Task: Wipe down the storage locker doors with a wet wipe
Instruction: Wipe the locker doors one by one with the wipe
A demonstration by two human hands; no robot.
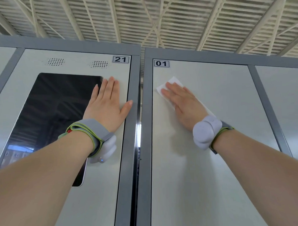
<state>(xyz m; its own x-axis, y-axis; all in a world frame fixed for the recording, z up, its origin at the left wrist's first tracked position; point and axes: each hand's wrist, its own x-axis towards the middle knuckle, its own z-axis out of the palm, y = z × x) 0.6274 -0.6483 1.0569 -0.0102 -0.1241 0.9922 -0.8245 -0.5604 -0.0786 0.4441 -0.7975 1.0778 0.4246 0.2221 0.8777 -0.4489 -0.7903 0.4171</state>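
Note:
Two pale locker doors stand side by side, seen from below. The right door (pixel 206 170) carries the label 01. My right hand (pixel 183 105) lies flat on its upper part, fingers straight, pressing a white wet wipe (pixel 173 82) against the panel; the wipe shows above the fingertips and along the hand's right side. The left door (pixel 100 190) is marked 21 and holds a dark touchscreen (pixel 52 119). My left hand (pixel 107 104) rests flat on that door beside the screen's upper right corner, thumb spread toward the grey frame.
A grey metal frame post (pixel 139 147) with a narrow gap separates the two cabinets. Another pale door (pixel 286 108) sits further right behind a grey divider. Two speaker grilles (pixel 99 64) sit above the screen. A trussed metal roof spans overhead.

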